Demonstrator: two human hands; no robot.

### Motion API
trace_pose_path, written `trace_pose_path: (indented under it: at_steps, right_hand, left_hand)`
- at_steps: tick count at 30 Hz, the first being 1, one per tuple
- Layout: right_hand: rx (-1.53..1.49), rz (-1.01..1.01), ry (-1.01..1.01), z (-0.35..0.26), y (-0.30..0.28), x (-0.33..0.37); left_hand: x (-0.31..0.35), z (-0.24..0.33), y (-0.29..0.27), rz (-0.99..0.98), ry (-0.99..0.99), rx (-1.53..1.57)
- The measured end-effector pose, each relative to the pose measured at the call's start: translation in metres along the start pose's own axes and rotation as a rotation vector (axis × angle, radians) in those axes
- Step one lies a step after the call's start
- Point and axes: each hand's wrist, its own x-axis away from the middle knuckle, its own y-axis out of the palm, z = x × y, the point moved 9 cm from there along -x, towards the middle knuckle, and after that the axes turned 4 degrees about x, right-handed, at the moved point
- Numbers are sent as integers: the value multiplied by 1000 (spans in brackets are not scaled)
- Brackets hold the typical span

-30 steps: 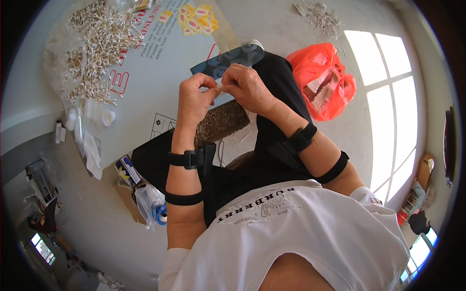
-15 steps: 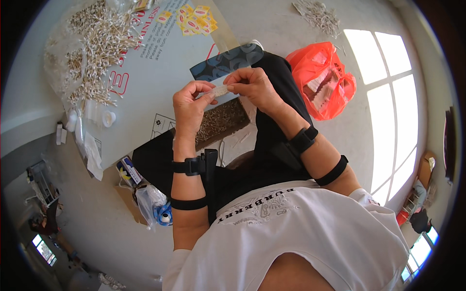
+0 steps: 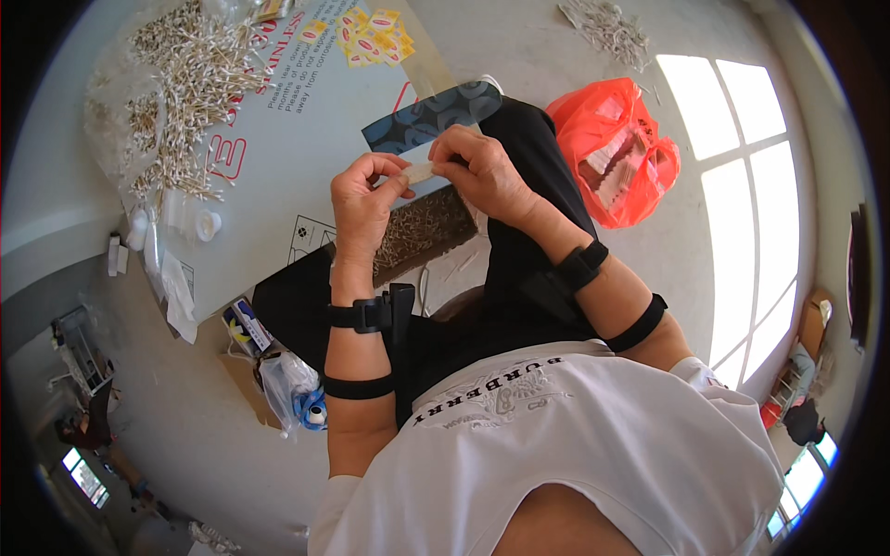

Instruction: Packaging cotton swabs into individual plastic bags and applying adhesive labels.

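Note:
A short whitish strip (image 3: 420,173) is stretched between my hands, above an open brown box. My left hand (image 3: 363,199) pinches its left end between thumb and fingers. At the other end, the thumb and fingertips of my right hand (image 3: 484,174) close on it. Just below, the shallow brown box (image 3: 462,243) holds many small pale pieces, too small to make out. Behind my hands lies a dark blue-grey sheet with a round pattern (image 3: 431,119), at the table's edge by my knee.
On the pale printed tabletop (image 3: 269,176) a clear bag spills thin white-tipped sticks (image 3: 185,93). Yellow-and-white packets (image 3: 375,39) lie at the back. A red plastic bag (image 3: 612,153) with pinkish pleated pieces stands on the floor at right. White scraps (image 3: 607,32) are heaped beyond.
My right hand has turned slightly, its knuckles rolling over toward the strip. Both hands keep their hold on the strip in nearly the same place.

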Motion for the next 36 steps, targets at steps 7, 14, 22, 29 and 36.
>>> trace_pose_path:
  at_steps: [7,14,22,29,36]
  right_hand:
    - [-137,-43,162,5,4,3]
    - [301,-23,-105,-26,2,2]
    - [350,-80,-280,-36,7,0]
    - [214,-59,-223,-29,5,-1]
    - [30,-10,17,-13,-2,6]
  left_hand:
    - [2,-1,3,-15,11,-49]
    - [10,27,19,-8,287,-562]
    - [16,40,27,-71,556,-794]
    - [12,36,24,-58,465,-723]
    - [18,33,20,-31,371,-543]
